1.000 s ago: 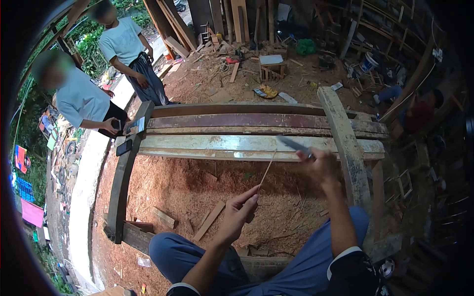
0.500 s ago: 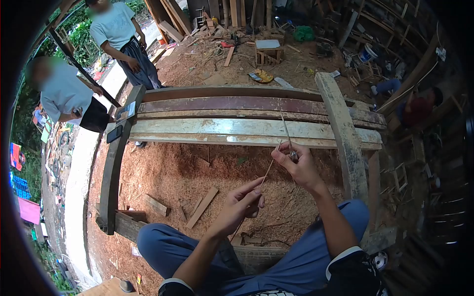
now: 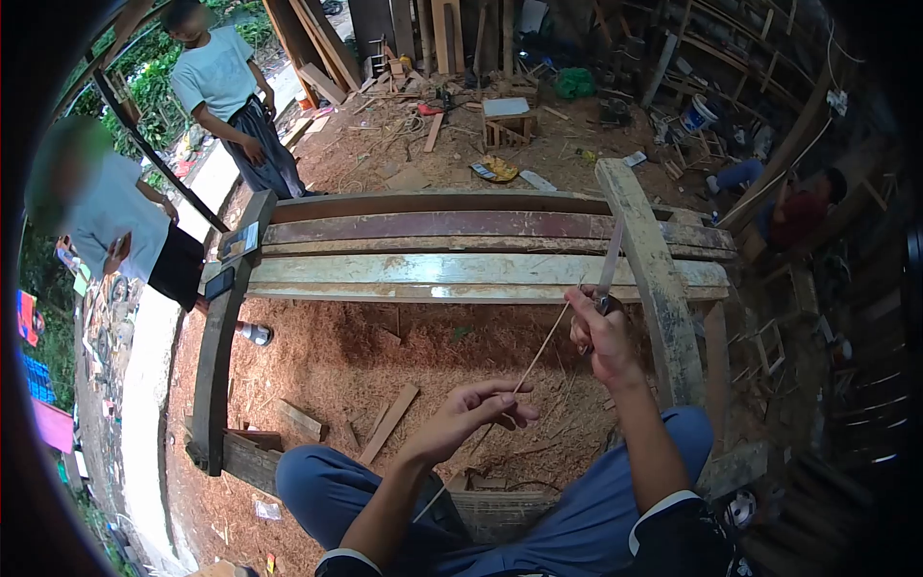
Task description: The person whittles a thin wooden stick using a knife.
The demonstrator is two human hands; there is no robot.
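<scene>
While the right hand (image 3: 606, 341) has its fingers wrapped around a knife (image 3: 610, 258), blade pointing up, its fingertips also meet the upper end of a thin pale strip (image 3: 544, 352). That strip slants down toward the lap, passing the fingertips of the left hand (image 3: 469, 409). Those left fingers are loosely bent and a bit spread, and honestly I can't tell if they're pinching it or just letting it rest there. Both hands are above the knees, in front of a low wooden frame with a long pale plank (image 3: 413, 269) lying across it. The knife's blade overlaps the thick crossbeam (image 3: 654, 264) on the right from this angle. Over on the left beam (image 3: 219, 370) there's a phone (image 3: 220, 282), with a flat booklet-like thing (image 3: 239, 242) just beyond it. Sawdust (image 3: 336, 356) covers the ground, and two people in pale shirts stand off to the left.
</scene>
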